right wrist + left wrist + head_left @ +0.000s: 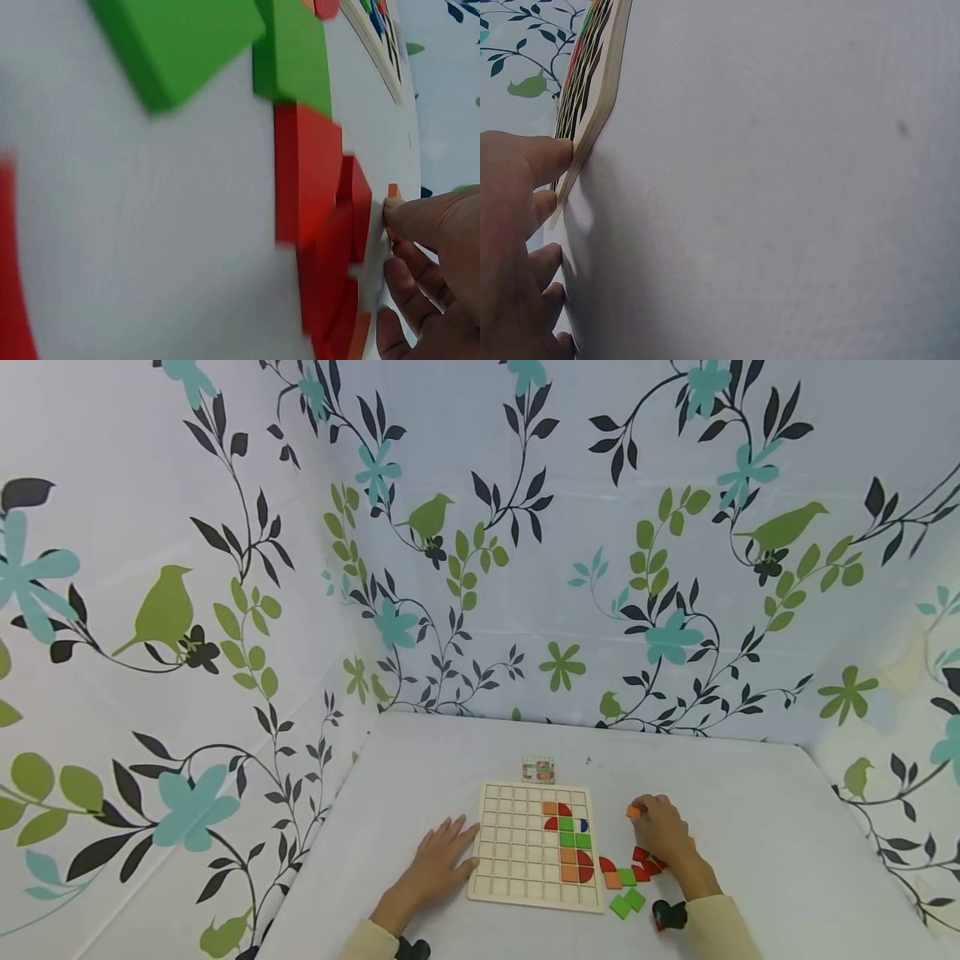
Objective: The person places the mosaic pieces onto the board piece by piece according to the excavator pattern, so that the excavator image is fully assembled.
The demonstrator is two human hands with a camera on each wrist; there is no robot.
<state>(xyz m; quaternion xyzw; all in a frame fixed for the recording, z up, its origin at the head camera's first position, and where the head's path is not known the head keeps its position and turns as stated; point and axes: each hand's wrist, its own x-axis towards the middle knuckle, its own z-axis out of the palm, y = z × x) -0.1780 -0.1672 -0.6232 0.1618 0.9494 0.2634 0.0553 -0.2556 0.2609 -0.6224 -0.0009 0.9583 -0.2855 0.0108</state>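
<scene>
A wooden grid board [506, 852] lies on the white table, with several orange, red, green and blue-and-white pieces set in its right-hand squares. My left hand [438, 864] rests flat beside the board, fingers spread; in the left wrist view, the thumb and a finger of the left hand [510, 217] touch the board's edge [604, 112]. To the right of the board, my right hand [663, 831] pinches a small orange block [633, 812] between thumb and fingertips. The right wrist view shows that orange block [393, 190] partly covered by the fingers.
Loose red blocks [307, 176] lie close to my right hand. Nearer the front are loose green blocks [621, 907] and an orange piece [613, 880]. A small patterned card [538, 769] lies behind the board. Printed cloth [465, 527] hangs behind the table.
</scene>
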